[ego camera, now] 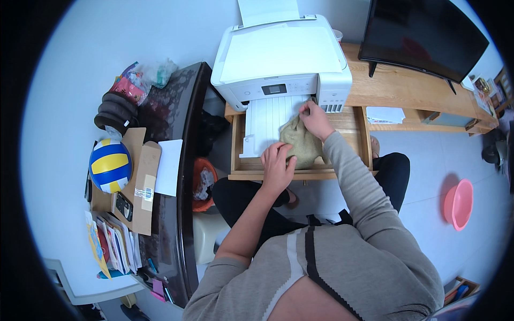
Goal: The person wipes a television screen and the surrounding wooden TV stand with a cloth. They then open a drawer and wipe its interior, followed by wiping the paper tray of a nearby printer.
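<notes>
An olive-green cloth (302, 145), perhaps a bag, hangs bunched over the right side of the printer's extended output tray (263, 124) and the pulled-out wooden drawer (257, 175). My right hand (315, 119) pinches its upper end between thumb and fingers, just below the front of the white inkjet printer (281, 54). With fingers apart, my left hand (279, 166) rests against the cloth's lower left side; whether it grips any fabric cannot be told. Sheets of white paper lie on the printer lid and stand in its rear feed.
Right of the printer, a television (421, 40) stands on the wooden cabinet (401, 86). At left, a dark table (168, 96) holds a volleyball (110, 165), cardboard (138, 176), a phone (124, 206) and papers. An orange bin (202, 204) and pink basin (458, 204) stand on the floor.
</notes>
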Motion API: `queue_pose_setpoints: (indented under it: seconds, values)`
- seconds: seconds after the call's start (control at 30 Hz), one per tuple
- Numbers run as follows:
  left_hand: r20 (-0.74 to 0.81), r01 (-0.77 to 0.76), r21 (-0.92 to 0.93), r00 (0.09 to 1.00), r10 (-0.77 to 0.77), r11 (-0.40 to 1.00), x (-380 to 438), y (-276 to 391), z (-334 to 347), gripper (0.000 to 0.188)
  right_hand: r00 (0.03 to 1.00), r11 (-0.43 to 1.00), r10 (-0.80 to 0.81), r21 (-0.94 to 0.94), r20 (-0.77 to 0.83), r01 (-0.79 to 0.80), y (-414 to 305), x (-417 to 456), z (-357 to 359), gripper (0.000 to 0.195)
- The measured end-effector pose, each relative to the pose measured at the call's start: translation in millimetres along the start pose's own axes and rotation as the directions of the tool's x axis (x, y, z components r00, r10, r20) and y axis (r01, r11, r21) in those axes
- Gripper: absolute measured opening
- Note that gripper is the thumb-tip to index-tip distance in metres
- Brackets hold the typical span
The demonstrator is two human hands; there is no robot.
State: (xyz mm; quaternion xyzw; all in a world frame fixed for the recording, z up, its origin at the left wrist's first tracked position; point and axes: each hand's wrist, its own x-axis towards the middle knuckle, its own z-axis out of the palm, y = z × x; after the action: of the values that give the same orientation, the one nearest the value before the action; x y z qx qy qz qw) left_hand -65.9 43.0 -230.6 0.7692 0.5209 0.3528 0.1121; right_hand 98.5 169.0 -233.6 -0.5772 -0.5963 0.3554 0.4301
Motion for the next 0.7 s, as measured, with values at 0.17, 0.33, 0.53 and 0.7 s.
queue_pose_setpoints:
  seconds: [0.17,0.33,0.53,0.7]
  values:
    - [0.005,-0.01,0.002,1.0,0.01,1.0,2.9,6.2,-3.2,0.034,0.995,0.994,-0.065,-0.097,-0.077,0.057,4.4,29.6,12.0,0.012]
    - [0.004,-0.011,0.016,1.0,0.011,1.0,-1.5,3.5,-4.0,0.034,1.0,0.998,-0.003,-0.063,0.028,0.005,0.0,12.0,0.3,0.011]
    - [0.022,-0.01,0.025,1.0,0.009,1.0,-3.5,5.0,-2.5,0.034,0.979,0.991,0.111,0.06,0.171,-0.123,-6.4,-20.9,-15.7,0.012]
    - [0.026,-0.018,0.042,1.0,0.017,0.999,-1.8,7.6,-4.3,0.034,0.998,0.999,-0.031,-0.01,0.054,0.032,-1.2,10.2,-2.8,0.015]
